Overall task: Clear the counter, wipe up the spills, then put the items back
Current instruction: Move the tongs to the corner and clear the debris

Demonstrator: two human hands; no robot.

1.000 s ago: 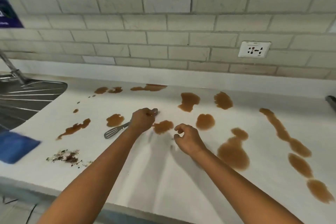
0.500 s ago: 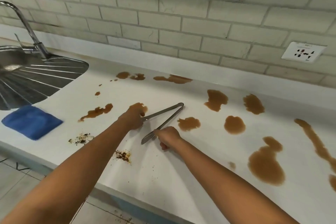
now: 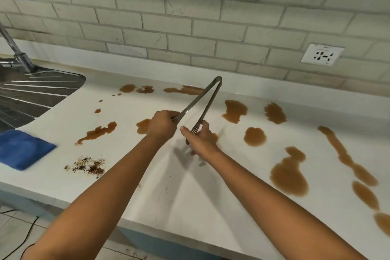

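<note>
Both hands grip the steel tongs (image 3: 202, 103) above the white counter (image 3: 168, 186), left hand (image 3: 162, 125) clamped on one arm, right hand (image 3: 199, 136) on the other, and we judge dragging them through brown spills (image 3: 288, 175) risks smearing.

One pair of long steel tongs (image 3: 207, 99) is held above the white counter (image 3: 190, 196), gripped by two bare hands, left (image 3: 161, 125) and right (image 3: 200, 137). One folded blue cloth (image 3: 21, 149) lies at the near left. One patch of dark crumbs (image 3: 88, 165) sits beside it. Roughly fifteen brown liquid puddles (image 3: 289, 175) are scattered across the surface. One white wall socket (image 3: 321, 55) is at far right.
</note>
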